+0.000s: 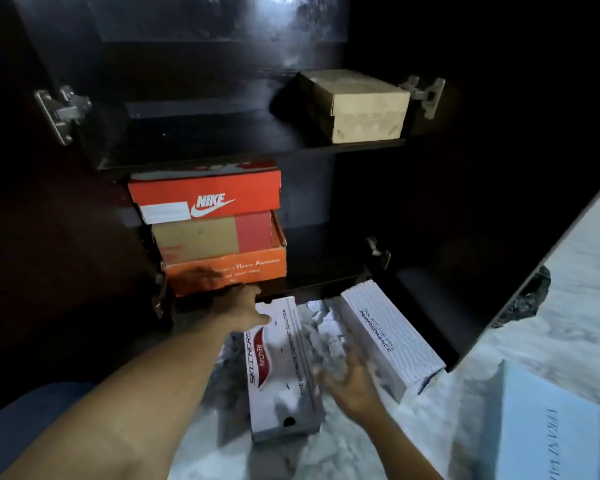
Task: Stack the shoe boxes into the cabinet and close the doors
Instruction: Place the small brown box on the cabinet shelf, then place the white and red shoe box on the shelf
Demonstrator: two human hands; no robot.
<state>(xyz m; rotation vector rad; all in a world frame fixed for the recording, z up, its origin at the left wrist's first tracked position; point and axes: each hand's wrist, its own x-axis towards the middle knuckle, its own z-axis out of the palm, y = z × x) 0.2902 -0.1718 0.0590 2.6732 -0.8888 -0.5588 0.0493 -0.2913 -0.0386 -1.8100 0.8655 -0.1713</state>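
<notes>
A white Skechers shoe box [284, 375] lies open on the floor in front of the dark cabinet [250, 147], with crumpled paper [326, 330] inside. Its white lid [392, 337] leans tilted at its right. My left hand [241, 306] reaches to the box's far end, just under the orange stack; its thumb rests on the box and its fingers are hidden. My right hand [352, 386], blurred, hovers with fingers spread over the paper. On the lower shelf an orange Nike box [205, 195] sits on another orange box [222, 258]. A tan box [357, 105] stands on the upper shelf's right.
Both cabinet doors stand open; the right door [520, 258] juts out over the pale marble floor [586, 323]. A light blue box [548, 427] lies at the lower right. The right half of the lower shelf [329, 258] holds nothing visible. My blue-clad knee [32, 427] is at the lower left.
</notes>
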